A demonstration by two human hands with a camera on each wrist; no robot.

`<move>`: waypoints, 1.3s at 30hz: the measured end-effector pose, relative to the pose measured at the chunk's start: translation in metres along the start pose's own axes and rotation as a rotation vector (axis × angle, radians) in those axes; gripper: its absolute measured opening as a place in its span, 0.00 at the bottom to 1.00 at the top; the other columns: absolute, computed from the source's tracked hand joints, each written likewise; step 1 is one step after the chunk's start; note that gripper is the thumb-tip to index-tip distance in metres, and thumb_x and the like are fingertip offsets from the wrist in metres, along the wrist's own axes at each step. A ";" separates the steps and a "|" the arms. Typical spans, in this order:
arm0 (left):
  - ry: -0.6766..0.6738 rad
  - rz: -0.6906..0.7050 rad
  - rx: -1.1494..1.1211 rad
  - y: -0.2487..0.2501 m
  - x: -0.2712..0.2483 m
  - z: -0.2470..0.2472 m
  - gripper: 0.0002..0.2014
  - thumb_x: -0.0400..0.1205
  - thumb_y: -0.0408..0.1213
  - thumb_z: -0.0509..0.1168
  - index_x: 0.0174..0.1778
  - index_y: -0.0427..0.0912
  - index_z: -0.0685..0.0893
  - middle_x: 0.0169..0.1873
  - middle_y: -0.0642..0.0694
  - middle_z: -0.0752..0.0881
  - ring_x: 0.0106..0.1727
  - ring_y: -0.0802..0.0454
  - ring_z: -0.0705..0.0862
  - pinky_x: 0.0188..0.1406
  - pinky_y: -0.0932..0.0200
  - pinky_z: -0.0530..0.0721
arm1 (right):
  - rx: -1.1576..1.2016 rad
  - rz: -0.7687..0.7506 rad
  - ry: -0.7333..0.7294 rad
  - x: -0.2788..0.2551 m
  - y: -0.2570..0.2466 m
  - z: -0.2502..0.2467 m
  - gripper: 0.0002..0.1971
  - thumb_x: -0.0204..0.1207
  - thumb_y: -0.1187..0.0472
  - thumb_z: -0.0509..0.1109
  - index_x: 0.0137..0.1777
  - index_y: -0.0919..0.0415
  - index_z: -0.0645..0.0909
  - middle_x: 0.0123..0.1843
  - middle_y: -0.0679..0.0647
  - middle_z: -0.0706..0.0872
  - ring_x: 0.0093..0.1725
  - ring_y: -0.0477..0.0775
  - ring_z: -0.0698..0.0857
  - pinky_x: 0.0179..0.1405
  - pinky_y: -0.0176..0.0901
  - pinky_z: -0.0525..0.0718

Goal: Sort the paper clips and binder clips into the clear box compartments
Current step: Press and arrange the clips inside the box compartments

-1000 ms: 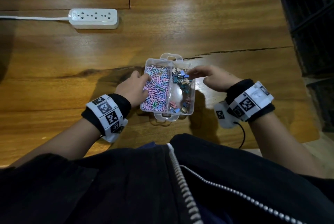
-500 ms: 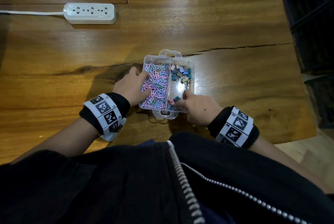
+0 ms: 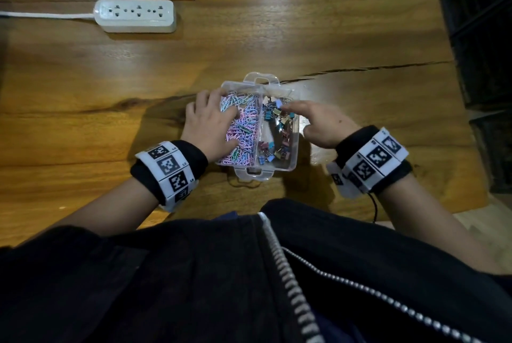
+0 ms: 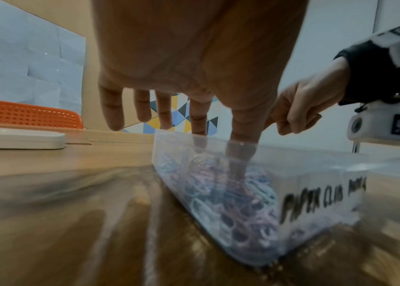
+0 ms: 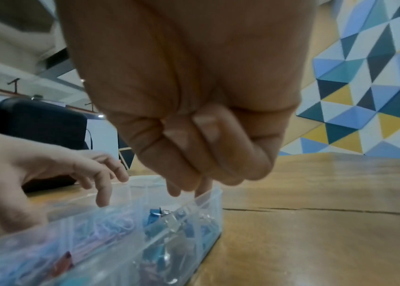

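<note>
You are nearly finishing: your left hand (image 3: 210,121), fingers spread, is resting on the paper clips (image 3: 243,132) filling the clear box (image 3: 294,161)'s left compartment, while your right hand (image 3: 318,123), fingers curled, is reaching over the binder clips (image 3: 279,134) on the right; whether it is pinching one, I cannot tell.

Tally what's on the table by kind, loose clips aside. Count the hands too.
clear box: 1
power strip: 1
hands: 2, the left hand and the right hand
Total: 4
</note>
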State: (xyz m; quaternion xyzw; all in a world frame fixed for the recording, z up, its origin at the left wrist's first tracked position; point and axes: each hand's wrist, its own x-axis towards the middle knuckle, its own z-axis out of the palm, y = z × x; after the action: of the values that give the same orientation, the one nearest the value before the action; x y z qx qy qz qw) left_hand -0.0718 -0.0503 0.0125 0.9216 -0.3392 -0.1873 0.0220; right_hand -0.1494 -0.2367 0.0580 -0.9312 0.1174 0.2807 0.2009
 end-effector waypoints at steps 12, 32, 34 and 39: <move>0.079 -0.021 -0.096 -0.004 0.001 -0.001 0.19 0.78 0.46 0.64 0.64 0.46 0.76 0.70 0.41 0.67 0.73 0.41 0.63 0.69 0.46 0.67 | -0.269 -0.108 -0.049 -0.002 -0.010 0.041 0.24 0.74 0.61 0.66 0.70 0.47 0.70 0.78 0.51 0.61 0.59 0.57 0.81 0.47 0.40 0.82; -0.116 0.262 0.306 0.009 0.015 -0.012 0.21 0.75 0.58 0.64 0.61 0.55 0.77 0.63 0.51 0.80 0.74 0.44 0.67 0.75 0.29 0.39 | -0.250 -0.005 0.033 0.018 -0.013 0.045 0.30 0.76 0.59 0.62 0.76 0.42 0.58 0.81 0.46 0.54 0.57 0.59 0.82 0.44 0.47 0.82; -0.073 0.244 0.267 0.006 0.029 -0.018 0.15 0.78 0.53 0.62 0.58 0.53 0.79 0.61 0.51 0.82 0.72 0.46 0.71 0.77 0.32 0.44 | -0.236 -0.001 0.051 0.021 -0.010 0.047 0.27 0.75 0.60 0.63 0.74 0.43 0.63 0.81 0.44 0.55 0.59 0.58 0.82 0.45 0.47 0.82; -0.152 0.281 0.192 -0.005 0.045 -0.022 0.22 0.76 0.59 0.62 0.64 0.54 0.76 0.67 0.49 0.78 0.71 0.47 0.72 0.78 0.33 0.49 | -0.188 -0.016 0.133 0.024 -0.004 0.057 0.26 0.75 0.61 0.64 0.71 0.42 0.67 0.80 0.44 0.57 0.55 0.58 0.84 0.43 0.47 0.84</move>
State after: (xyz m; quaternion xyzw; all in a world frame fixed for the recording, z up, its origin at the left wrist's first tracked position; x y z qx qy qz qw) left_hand -0.0290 -0.0773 0.0174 0.8461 -0.4817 -0.2185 -0.0659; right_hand -0.1554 -0.2109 0.0019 -0.9633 0.0961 0.2266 0.1067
